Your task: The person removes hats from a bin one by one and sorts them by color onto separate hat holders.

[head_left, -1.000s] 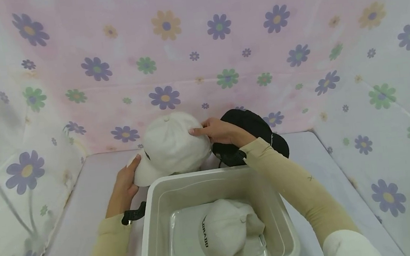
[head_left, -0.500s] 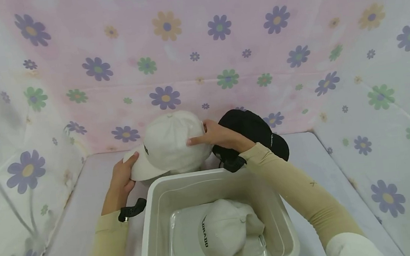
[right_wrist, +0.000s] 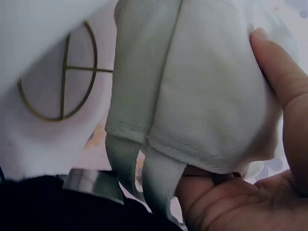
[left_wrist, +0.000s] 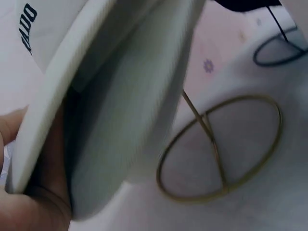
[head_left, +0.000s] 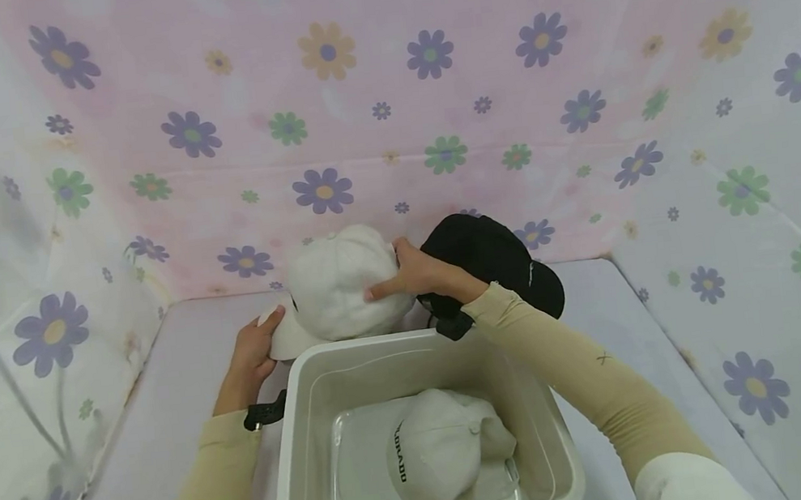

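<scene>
Behind the bin, both hands hold a white baseball cap [head_left: 345,284] with dark lettering on its front. My left hand [head_left: 250,357] pinches the brim [left_wrist: 36,139], thumb on one face and fingers on the other. A second pale brim [left_wrist: 130,115] shows close beside it in the left wrist view. At the back of the crown, my right hand [head_left: 427,273] lays its thumb on the outside with the other fingers under the hem, near the strap [right_wrist: 159,178]. A black cap [head_left: 474,254] sits just right of that hand.
A pale plastic bin [head_left: 417,336] stands in front, holding a beige cap [head_left: 441,462] with dark lettering. A thin gold ring-shaped stand base [left_wrist: 224,188] is on the table under the caps. Floral cloth walls [head_left: 389,137] enclose the back and sides.
The white cap first rises slightly left, then comes down and right with both hands. Its crown now looks dented. The right thumb sits lower on it. The black and beige caps stay put.
</scene>
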`<state>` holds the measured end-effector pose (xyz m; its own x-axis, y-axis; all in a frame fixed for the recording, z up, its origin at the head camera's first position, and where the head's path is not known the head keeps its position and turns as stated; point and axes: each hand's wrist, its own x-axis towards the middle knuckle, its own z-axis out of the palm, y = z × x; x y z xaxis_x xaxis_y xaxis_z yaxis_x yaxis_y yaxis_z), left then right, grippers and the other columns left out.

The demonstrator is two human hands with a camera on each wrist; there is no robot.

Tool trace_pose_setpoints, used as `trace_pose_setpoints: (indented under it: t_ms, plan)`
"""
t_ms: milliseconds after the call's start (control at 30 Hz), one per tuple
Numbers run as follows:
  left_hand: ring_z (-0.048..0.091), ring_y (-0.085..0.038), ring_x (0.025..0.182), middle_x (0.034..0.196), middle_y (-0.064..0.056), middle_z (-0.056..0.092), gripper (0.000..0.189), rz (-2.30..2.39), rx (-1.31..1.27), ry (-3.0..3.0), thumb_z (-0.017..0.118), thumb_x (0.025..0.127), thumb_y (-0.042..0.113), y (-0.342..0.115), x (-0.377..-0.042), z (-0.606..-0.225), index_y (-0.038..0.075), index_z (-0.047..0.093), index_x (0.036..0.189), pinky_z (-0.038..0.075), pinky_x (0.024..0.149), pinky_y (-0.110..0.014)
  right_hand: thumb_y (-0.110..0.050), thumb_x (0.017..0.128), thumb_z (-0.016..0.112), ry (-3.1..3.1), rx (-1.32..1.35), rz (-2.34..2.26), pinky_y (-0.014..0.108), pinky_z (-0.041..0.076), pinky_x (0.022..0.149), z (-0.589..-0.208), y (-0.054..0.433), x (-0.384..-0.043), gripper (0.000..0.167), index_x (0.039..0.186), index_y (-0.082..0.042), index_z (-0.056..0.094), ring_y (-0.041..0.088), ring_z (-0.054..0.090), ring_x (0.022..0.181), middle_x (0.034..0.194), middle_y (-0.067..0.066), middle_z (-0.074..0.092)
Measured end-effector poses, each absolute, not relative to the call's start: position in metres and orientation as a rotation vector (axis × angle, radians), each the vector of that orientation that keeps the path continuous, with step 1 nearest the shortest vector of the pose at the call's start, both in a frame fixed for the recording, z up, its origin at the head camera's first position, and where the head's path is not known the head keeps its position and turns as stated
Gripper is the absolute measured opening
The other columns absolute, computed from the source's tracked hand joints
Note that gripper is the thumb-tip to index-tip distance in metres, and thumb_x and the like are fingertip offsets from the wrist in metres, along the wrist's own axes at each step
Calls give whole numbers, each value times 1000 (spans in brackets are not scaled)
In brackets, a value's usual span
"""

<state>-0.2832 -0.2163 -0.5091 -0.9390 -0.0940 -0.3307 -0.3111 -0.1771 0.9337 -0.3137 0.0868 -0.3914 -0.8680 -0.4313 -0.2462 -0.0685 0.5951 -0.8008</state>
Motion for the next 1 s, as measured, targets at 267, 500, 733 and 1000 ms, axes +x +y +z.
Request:
trace_pose_setpoints:
  t_ms: [267,500,733,1000]
  plan:
    - [64,2,84,127,-13,56,65,2172,-420,2092,59,104,31,-220,-282,-514,-10,38,150,57,76,-17,-37,81,86,2441,-451,-1040,45,48,105,-389,85,-311,98,147,0,24,31,49,123,139,18,41]
    - [62,1,85,140,-22,49,68,2161,-470,2100,61,103,34,-221,-278,-516,-9,38,151,56,75,-17,-36,82,86,2388,-443,-1072,46,48,105,-389,87,-311,97,150,-2,25,31,49,125,142,17,41]
    - [58,-1,95,146,-19,43,72,2252,-488,1999,64,101,31,-225,-268,-508,-6,33,154,53,79,-14,-21,87,81,2179,-456,-1313,48,51,102,-387,94,-315,79,150,-6,34,31,54,123,143,15,48]
    - [61,-5,95,133,-15,45,72,2070,-231,2061,69,99,19,-233,-254,-511,-7,28,152,56,80,-20,-16,87,81,2153,-403,-1364,49,50,103,-390,101,-313,84,151,-4,28,33,53,123,143,18,44]
